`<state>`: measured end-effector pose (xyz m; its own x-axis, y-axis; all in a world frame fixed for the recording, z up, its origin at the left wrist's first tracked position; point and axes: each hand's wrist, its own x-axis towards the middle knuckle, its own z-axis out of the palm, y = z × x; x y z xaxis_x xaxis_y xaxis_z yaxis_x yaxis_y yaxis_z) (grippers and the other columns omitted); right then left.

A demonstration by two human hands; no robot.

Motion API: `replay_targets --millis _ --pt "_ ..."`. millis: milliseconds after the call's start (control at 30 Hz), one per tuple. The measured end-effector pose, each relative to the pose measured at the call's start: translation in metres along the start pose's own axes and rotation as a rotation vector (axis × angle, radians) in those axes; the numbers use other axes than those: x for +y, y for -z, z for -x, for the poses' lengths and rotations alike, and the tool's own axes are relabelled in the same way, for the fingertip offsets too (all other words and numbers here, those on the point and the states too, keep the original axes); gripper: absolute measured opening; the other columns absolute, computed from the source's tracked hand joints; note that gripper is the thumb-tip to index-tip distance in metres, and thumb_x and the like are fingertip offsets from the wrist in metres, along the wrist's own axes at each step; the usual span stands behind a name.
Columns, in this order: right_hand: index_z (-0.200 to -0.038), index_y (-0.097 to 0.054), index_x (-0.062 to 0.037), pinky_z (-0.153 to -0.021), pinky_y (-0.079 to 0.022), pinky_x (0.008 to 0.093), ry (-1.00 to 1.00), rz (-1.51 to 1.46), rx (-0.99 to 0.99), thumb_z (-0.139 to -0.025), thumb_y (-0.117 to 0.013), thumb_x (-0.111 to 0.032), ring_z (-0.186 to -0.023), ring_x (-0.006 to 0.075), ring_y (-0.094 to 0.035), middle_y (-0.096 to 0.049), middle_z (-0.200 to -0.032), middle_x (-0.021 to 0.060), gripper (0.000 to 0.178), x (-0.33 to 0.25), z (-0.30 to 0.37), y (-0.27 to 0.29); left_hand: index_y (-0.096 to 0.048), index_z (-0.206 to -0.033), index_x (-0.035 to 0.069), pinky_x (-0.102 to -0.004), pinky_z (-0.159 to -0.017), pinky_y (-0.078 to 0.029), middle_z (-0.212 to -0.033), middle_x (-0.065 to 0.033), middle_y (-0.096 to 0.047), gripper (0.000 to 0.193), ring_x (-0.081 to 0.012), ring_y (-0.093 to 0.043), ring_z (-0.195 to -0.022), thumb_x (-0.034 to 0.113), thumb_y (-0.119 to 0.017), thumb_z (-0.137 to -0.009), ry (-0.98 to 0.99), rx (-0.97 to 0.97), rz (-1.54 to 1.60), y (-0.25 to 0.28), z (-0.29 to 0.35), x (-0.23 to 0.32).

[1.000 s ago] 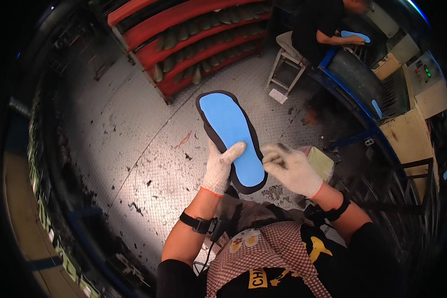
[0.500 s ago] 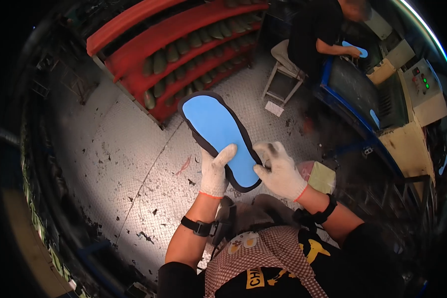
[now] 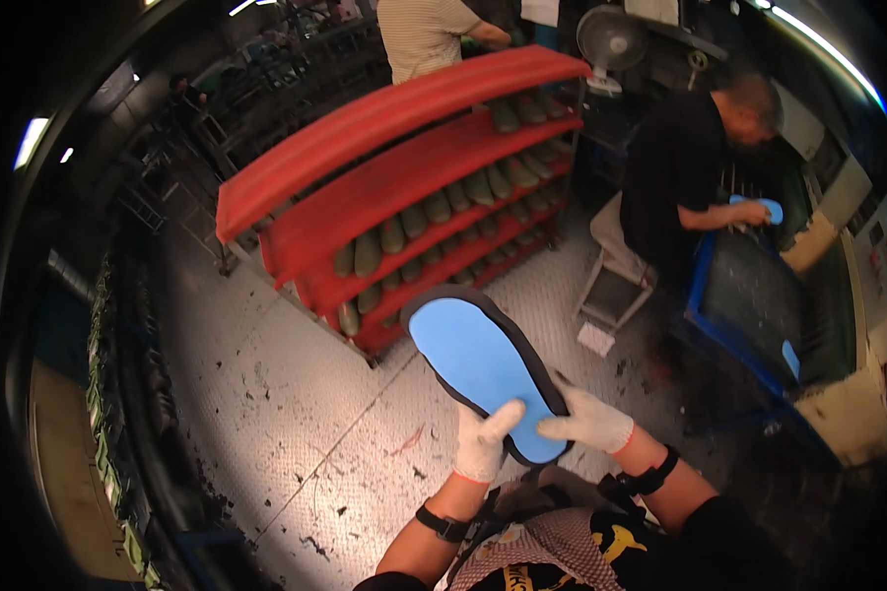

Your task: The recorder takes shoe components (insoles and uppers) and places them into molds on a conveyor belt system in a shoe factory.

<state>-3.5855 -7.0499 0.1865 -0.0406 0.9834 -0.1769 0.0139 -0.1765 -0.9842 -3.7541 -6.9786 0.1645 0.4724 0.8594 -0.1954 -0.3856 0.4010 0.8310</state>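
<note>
A shoe sole (image 3: 478, 350), blue on its top face with a raised black rim, is held up in front of me, its broad toe end pointing away and to the left. My left hand (image 3: 481, 445), in a white knit glove, grips the left side near the heel with its thumb lying across the blue face. On the opposite edge, my right hand (image 3: 593, 422), gloved too, pinches the heel part with its thumb on top. The fingers of both hands are mostly hidden under the sole.
A red rack (image 3: 404, 128) ahead carries rows of dark green shoe-shaped pieces. At the right, a seated person (image 3: 675, 167) in black handles a blue sole (image 3: 759, 209) at a blue-framed machine (image 3: 744, 295). Another person (image 3: 424, 39) stands behind the rack, near a fan (image 3: 611, 37). Scraps litter the metal floor.
My view has tilted up, so the rack and the people show more fully. My right hand has settled flatter onto the sole's heel edge, its curled fingers now beneath it.
</note>
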Motion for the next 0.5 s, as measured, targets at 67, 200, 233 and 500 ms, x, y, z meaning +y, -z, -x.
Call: replay_targets --millis 67,200,233,500 --pt "-0.153 -0.035 0.0023 -0.113 -0.038 0.0371 -0.039 -0.048 -0.044 -0.085 -0.076 -0.029 -0.131 0.0244 -0.05 -0.054 -0.142 0.016 0.086 -0.011 -0.01 0.032 -0.032 -0.151 0.004 -0.0413 -0.105 -0.046 -0.133 -0.0126 -0.052 0.086 -0.0269 -0.054 -0.121 0.017 -0.073 -0.078 -0.065 -0.051 -0.043 -0.023 -0.019 0.009" --pt "-0.15 -0.036 0.0082 -0.112 -0.038 0.0368 -0.136 -0.264 -0.052 -0.079 -0.082 -0.031 -0.129 0.0256 -0.051 -0.054 -0.141 0.0183 0.093 0.0 -0.028 0.08 -0.032 -0.152 0.002 -0.0374 -0.108 -0.042 -0.136 -0.0122 -0.053 0.08 -0.0245 -0.054 -0.125 0.016 -0.067 -0.08 -0.205 -0.254 0.013 -0.03 -0.092 0.044" --pt "-0.15 -0.036 0.0082 -0.112 -0.038 0.0368 -0.137 -0.257 -0.048 -0.079 -0.082 -0.031 -0.129 0.0256 -0.051 -0.054 -0.141 0.0183 0.093 -0.001 -0.029 0.09 -0.038 -0.148 0.001 -0.0367 -0.108 -0.042 -0.137 -0.012 -0.053 0.076 -0.0228 -0.054 -0.124 0.019 -0.072 -0.082 -0.2 -0.318 0.089 -0.041 -0.11 0.063" --pt "-0.152 -0.036 0.0039 -0.113 -0.037 0.0377 -0.114 -0.215 0.064 -0.072 -0.087 -0.026 -0.132 0.0242 -0.05 -0.054 -0.143 0.0152 0.099 -0.018 -0.1 0.148 -0.049 -0.137 0.0 -0.035 -0.103 -0.047 -0.126 -0.01 -0.062 0.051 -0.0186 -0.06 -0.114 0.014 -0.07 -0.093 -0.175 -0.121 -0.004 -0.097 -0.199 0.098"
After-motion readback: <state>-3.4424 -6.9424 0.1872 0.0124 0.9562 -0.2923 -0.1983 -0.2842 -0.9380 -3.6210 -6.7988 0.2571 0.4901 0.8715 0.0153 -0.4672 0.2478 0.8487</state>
